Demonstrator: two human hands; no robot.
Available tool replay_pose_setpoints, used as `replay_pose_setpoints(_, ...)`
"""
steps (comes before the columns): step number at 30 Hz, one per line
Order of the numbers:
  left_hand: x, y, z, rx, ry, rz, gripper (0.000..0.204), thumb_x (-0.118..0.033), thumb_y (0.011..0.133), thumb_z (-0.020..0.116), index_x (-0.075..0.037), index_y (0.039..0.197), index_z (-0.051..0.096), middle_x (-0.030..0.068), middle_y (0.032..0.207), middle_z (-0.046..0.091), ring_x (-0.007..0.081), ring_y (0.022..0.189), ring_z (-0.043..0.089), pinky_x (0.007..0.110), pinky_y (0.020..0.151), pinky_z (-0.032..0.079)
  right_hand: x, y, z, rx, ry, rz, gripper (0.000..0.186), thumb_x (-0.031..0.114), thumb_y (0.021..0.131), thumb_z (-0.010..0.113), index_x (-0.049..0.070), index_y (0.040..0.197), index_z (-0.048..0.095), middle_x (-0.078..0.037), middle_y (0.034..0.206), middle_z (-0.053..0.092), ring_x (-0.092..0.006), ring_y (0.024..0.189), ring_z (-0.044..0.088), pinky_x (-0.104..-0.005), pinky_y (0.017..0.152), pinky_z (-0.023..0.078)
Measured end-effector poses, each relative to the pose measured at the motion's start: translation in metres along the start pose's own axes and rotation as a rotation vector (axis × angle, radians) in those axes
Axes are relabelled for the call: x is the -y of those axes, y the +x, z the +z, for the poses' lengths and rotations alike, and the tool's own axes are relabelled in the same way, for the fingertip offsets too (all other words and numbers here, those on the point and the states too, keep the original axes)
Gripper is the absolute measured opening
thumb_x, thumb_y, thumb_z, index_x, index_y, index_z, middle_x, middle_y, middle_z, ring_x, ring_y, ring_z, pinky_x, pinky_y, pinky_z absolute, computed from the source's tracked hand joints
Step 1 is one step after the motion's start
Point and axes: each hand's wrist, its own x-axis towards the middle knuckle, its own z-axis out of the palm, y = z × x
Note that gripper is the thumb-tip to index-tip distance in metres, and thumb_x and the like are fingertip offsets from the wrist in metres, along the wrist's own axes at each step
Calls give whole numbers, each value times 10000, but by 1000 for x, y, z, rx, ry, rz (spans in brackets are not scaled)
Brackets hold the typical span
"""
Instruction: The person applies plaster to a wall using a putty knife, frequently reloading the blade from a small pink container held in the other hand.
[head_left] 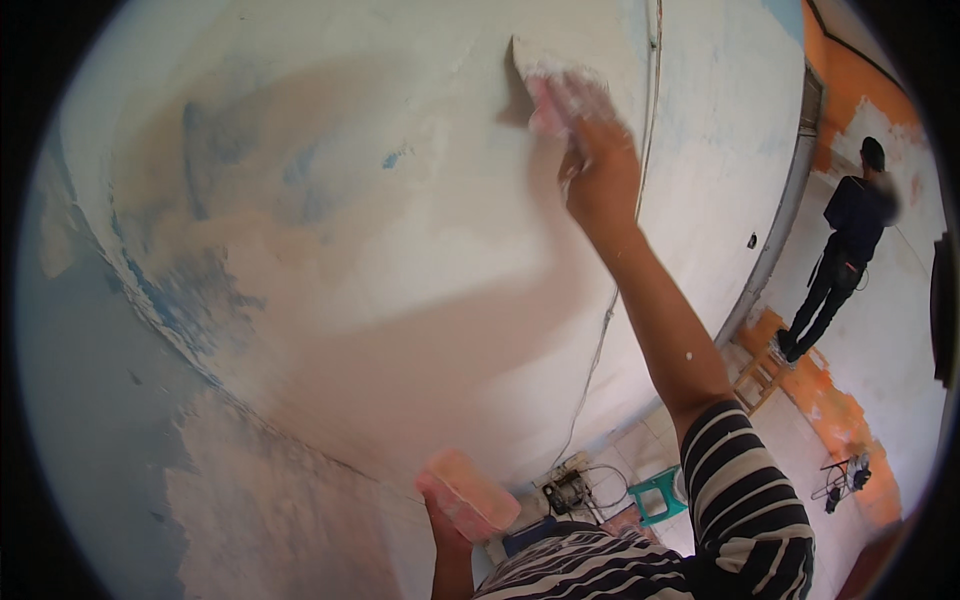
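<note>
My right hand point(603, 165) is raised high against the wall, its fingers wrapped round a putty knife point(530, 62). The hand is a little blurred and smeared with white filler, and the knife's wide blade lies close to or on the wall point(470, 235). That wall is patchy, off-white filler over blue paint. Low in front of my body, my left hand point(446, 530) grips a pinkish-orange plastic tub point(472, 498), box-shaped and smeared. Most of the left fingers are hidden by the tub, and what it contains cannot be made out.
A thin cable point(603, 335) runs down the wall. Below are a green plastic stool point(655, 497) and a small dark machine point(568, 490) with wires. On the far right, another person point(855, 225) stands on a wooden stool point(762, 378) beside an orange-and-white wall. A wall corner runs down the left.
</note>
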Motion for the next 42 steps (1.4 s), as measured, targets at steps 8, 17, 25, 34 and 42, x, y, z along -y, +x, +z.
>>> replay_pose_setpoints(8, 6, 0, -12, 41, -29, -21, 758, -673, 917, 559, -141, 1445, 447, 78, 1336, 565, 287, 1219, 559, 501, 1009, 497, 98, -278, -51, 666, 67, 187, 664, -29, 747, 618, 184, 1376, 597, -85, 1449, 560, -340, 1399, 460, -652, 1171, 145)
replay_pose_setpoints(17, -3, -24, -12, -39, 40, 58, 714, -679, 904, 578, -138, 1365, 505, 58, 1224, 603, 267, 1129, 604, 471, 942, 536, 56, -50, -39, 87, 78, 23, 433, -59, 929, 448, 30, 1321, 609, -142, 1338, 642, -349, 1293, 572, -529, 1166, 302)
replay_pose_setpoints(25, -8, -38, 0, -34, -17, 70, 777, -702, 910, 538, -132, 1434, 464, 76, 1318, 587, 294, 1190, 585, 495, 1001, 504, 72, -38, -8, 365, -51, -25, 589, 35, 831, 620, 164, 1405, 574, -66, 1409, 592, -300, 1315, 536, -531, 1188, 267)
replay_pose_setpoints(34, -2, -40, -31, -25, -73, 109, 721, -666, 931, 541, -121, 1400, 490, 73, 1294, 598, 276, 1183, 591, 482, 990, 513, 132, -222, -67, 700, 289, 178, 454, 8, 781, 645, 112, 1222, 678, -99, 915, 675, -302, 767, 643, -409, 703, 525)
replay_pose_setpoints(42, 1, -43, -32, 24, -136, 80, 716, -678, 920, 550, -128, 1376, 495, 65, 1272, 600, 274, 1155, 603, 469, 963, 530, 122, -10, -17, -64, 294, -2, 341, -102, 921, 575, -66, 1256, 623, -196, 1102, 677, -176, 924, 641, -266, 874, 495)
